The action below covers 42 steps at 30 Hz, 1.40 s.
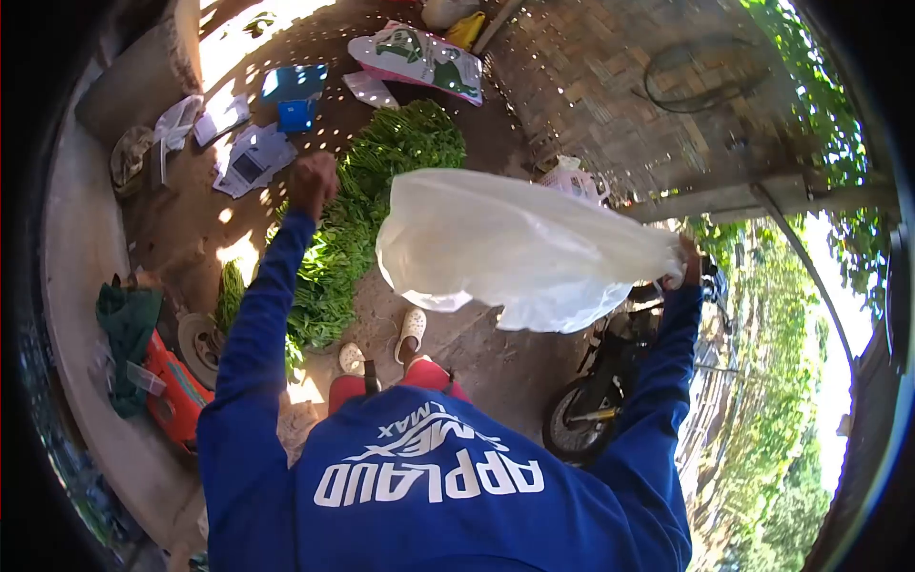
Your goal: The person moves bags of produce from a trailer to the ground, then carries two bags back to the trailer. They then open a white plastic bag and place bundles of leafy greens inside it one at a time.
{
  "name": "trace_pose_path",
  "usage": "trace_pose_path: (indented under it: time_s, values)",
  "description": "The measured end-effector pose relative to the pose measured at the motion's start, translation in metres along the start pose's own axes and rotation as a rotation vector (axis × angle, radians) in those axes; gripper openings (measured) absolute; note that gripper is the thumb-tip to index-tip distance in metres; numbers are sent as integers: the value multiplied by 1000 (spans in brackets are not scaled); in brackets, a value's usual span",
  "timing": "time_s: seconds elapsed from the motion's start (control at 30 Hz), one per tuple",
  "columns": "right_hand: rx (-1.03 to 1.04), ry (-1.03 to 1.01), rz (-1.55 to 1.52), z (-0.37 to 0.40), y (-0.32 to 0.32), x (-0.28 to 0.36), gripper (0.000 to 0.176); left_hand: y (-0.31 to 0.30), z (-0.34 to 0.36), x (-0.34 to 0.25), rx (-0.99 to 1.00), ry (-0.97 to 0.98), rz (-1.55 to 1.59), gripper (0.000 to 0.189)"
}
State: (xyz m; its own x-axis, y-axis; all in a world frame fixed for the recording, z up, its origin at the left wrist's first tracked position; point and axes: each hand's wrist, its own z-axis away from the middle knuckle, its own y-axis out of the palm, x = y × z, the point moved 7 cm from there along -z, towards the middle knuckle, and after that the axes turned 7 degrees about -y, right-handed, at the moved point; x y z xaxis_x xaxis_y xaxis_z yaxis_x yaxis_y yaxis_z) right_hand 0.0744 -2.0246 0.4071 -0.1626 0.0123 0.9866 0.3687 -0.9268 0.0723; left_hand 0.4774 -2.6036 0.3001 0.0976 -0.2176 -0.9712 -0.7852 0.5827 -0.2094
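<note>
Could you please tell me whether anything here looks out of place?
Loose white papers lie askew on the brown floor near heaped leafy green stems, seemingly out of place. The translucent white plastic bag spreads sideways from the right hand; I see no obvious damage.

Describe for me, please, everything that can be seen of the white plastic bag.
The white plastic bag looks thin and translucent, with soft creases, an uneven lower edge and no visible print. Its narrow, bunched end is gripped in the right hand; the rest spreads leftward in the air, broad and billowed, above the floor. The left hand is apart from it. Whether anything is inside cannot be made out.
</note>
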Motion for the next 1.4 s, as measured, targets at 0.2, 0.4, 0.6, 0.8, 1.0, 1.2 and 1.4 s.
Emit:
trace_pose_path:
  time_s: [0.2,0.4,0.6,0.8,1.0,1.2,1.4]
  values:
    - [-67,-201,-4,96,63,135,34,41,-74,-180,301,262,97,18]
    - [-131,-718,87,177,100,151,34,199,27,-230,432,525,16,45]
    - [-67,-206,9,149,122,-12,26,302,183,-279,840,966,-118,68]
    - [-237,115,-380,133,94,-171,35,400,215,-178,1086,676,-275,54]
    - [-372,226,-854,132,55,-202,47,461,253,-160,1332,708,-448,52]
    - [-215,320,-594,143,14,-174,71,527,237,-165,1387,739,-301,27]
    - [-691,7,730,186,-47,-135,65,564,207,-186,1440,-2,177,16]
